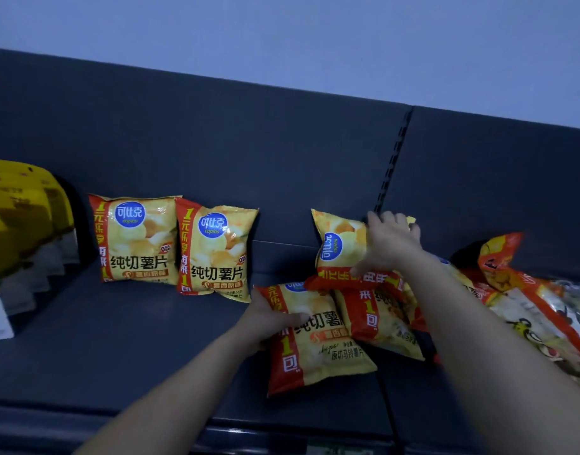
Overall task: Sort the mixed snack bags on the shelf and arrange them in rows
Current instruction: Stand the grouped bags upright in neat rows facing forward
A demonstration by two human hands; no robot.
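Against the shelf's back wall, my right hand grips a sideways chip bag; standing row lies at nine o'clock (left hand clasps a flat bag).

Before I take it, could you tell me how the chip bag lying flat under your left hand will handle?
The flat chip bag looks puffed, so probably light. Its glossy film may slip under the left hand. Contents are likely fragile.

A shop aisle is what's shown here, pretty clearly. Identical retail snack bags are stood in a row on a dark metal shelf, backed by a panel with a slotted upright like store gondola racking.
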